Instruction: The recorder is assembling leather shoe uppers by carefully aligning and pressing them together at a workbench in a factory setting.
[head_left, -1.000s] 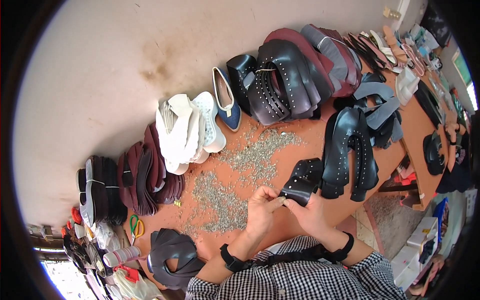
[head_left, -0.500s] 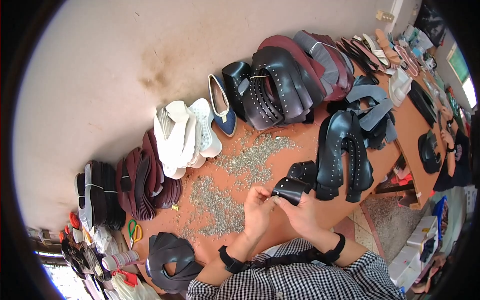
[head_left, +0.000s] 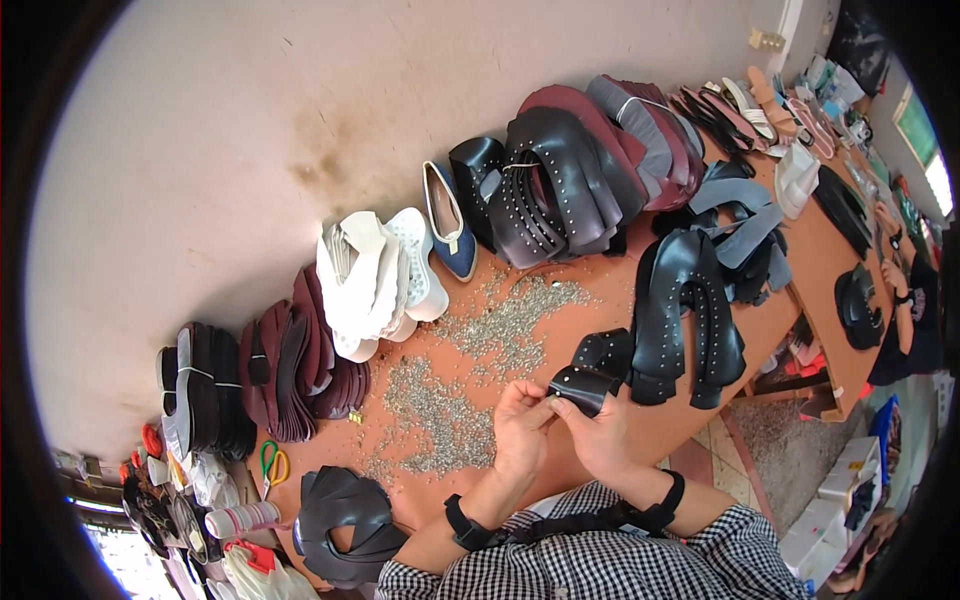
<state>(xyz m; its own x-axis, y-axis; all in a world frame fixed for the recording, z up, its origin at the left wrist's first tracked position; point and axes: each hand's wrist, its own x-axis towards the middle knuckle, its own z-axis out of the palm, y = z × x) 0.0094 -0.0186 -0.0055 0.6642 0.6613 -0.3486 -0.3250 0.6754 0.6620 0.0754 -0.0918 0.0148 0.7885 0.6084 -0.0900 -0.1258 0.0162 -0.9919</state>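
Above the near side of the worktop (head_left: 562,478), just right of the scattered metal bits (head_left: 440,410), both hands are busy on one piece: a glossy, curled black strip (head_left: 586,389) with pale studs along it. Left hand (head_left: 520,428) at the near left corner, grip narrow, thumb and fingertip pinched together right at the edge; whether a stud sits between them is too small to tell. Right hand (head_left: 603,437) has the fuller hold, thumb along the near edge, the rest of its grip partly hidden behind the strip. And here's the relation that counts: the thumbs all but meet at that left corner, while the strip runs off to the right and bends away from the body, its long axis curved rather than straight. So the pinched corner is the left hand's ground, the bulk sits over the right. Beyond the strip's far end, just to the right, lie the studded black uppers (head_left: 690,262), the right hand clearly the nearer one to them. Over on the other side, the metal bits spread close by the left hand, their nearest edge just beside its knuckles.
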